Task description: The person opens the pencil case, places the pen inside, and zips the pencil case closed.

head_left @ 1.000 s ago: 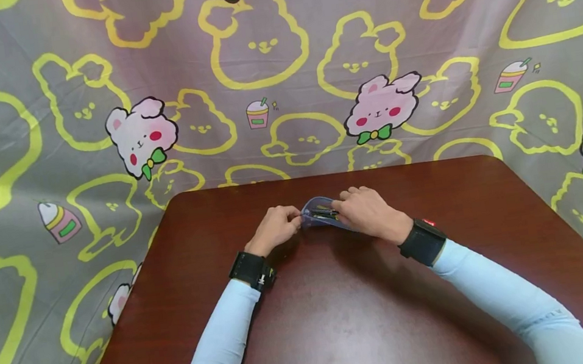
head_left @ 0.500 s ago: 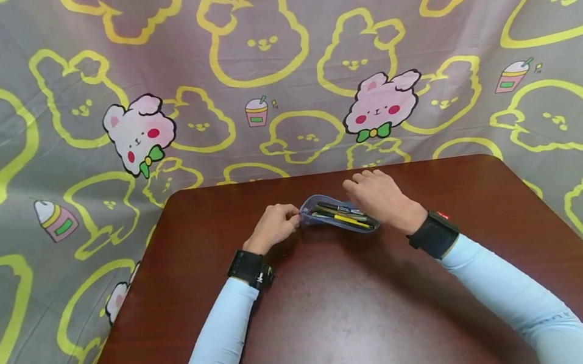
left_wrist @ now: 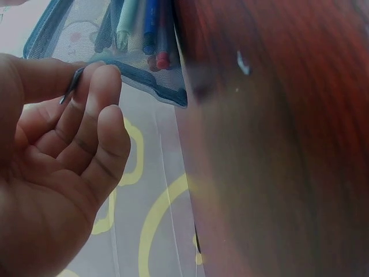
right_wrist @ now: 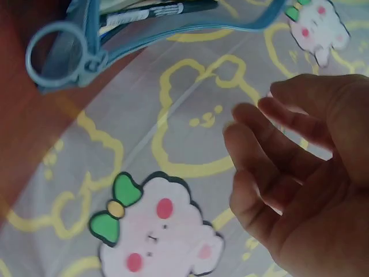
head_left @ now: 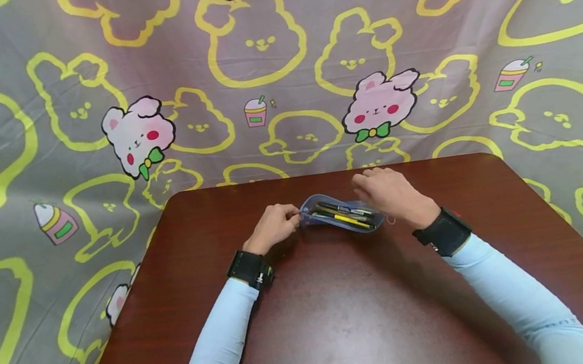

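Observation:
A blue-edged mesh pencil case (left_wrist: 78,40) lies unzipped near the back of the table, several pens inside. Among them are a yellow pen (head_left: 351,221) and a black marker (right_wrist: 158,12). My left hand (head_left: 273,227) pinches a small dark tab (left_wrist: 72,86) at the case's left end between thumb and fingers. Just past the right end, my right hand (head_left: 394,194) hovers with loosely bent fingers and holds nothing. The right wrist view shows a round zipper pull (right_wrist: 30,53) hanging at that end, apart from the fingers.
The dark brown table (head_left: 309,315) has rounded back corners. Behind it hangs a grey curtain (head_left: 270,19) with yellow outlines and rabbit faces. A small whitish mark (left_wrist: 244,63) shows on the wood in the left wrist view.
My right hand has moved right along the case and off its right end, and the opening has widened to show the pens. The left hand stays at the left end.

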The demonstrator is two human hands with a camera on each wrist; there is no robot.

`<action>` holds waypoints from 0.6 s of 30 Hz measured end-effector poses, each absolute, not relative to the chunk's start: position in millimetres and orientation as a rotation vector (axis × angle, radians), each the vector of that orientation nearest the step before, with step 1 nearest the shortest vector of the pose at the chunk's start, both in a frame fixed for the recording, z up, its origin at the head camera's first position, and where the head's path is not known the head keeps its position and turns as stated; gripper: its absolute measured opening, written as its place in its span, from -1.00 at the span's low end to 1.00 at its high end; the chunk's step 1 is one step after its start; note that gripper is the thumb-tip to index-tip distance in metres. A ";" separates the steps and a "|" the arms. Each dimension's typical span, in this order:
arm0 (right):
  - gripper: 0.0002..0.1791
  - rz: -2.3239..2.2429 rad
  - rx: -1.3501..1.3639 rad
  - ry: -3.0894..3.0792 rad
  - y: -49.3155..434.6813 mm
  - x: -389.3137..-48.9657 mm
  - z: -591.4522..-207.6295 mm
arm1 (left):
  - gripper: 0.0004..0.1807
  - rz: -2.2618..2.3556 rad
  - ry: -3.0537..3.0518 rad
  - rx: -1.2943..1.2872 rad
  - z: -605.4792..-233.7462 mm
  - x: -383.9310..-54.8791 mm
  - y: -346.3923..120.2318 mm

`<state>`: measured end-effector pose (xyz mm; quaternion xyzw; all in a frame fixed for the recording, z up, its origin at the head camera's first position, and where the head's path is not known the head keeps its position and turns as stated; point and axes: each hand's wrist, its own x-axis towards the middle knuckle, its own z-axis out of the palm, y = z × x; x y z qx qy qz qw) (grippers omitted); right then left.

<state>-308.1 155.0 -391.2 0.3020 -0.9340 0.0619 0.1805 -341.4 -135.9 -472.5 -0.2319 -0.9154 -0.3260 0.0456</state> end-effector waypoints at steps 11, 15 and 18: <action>-0.67 0.414 0.761 -2.951 218.0 -326.1 -412.9 | -0.82 -1.021 -2.791 -0.697 -472.9 -341.6 -137.5; -0.66 0.478 0.781 -2.975 232.8 -332.7 -431.5 | -0.82 -1.033 -2.793 -0.695 -473.3 -341.2 -138.4; -0.67 0.508 0.853 -2.917 238.7 -334.8 -445.3 | -0.82 -1.045 -2.790 -0.693 -474.1 -341.0 -138.7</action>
